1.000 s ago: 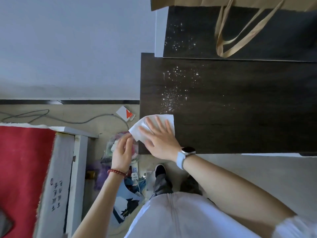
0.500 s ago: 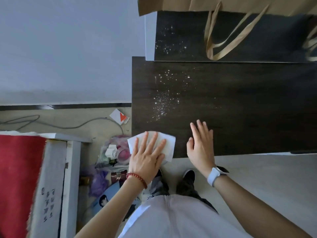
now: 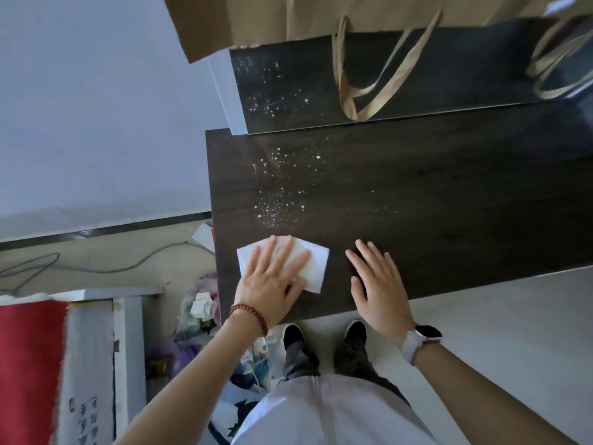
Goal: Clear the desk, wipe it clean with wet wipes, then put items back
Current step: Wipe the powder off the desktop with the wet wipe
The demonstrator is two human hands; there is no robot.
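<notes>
Wipe (image 3: 313,268): white, folded, flat on the near left corner of the worktop (image 3: 449,203), partly covered by the left hand.
Left hand (image 3: 272,284): palm down on the wipe, fingers (image 3: 261,256) straight and spread, pressing it to the surface; nothing gripped. Red bead bracelet (image 3: 248,316) at the wrist.
Right hand (image 3: 378,284): flat on the bare worktop just right of the wipe, fingers straight, holding nothing. Watch (image 3: 420,340) with pale strap at the wrist.
Worktop: dark wood grain. White specks (image 3: 282,194) scattered beyond the wipe.
Shelf (image 3: 417,75): raised dark tier at the back, also speckled.
Paper bag (image 3: 321,17): brown, on the shelf, handles (image 3: 369,88) drooping forward.
Floor, left of worktop: grey cable (image 3: 96,268), clutter of bags (image 3: 199,309).
</notes>
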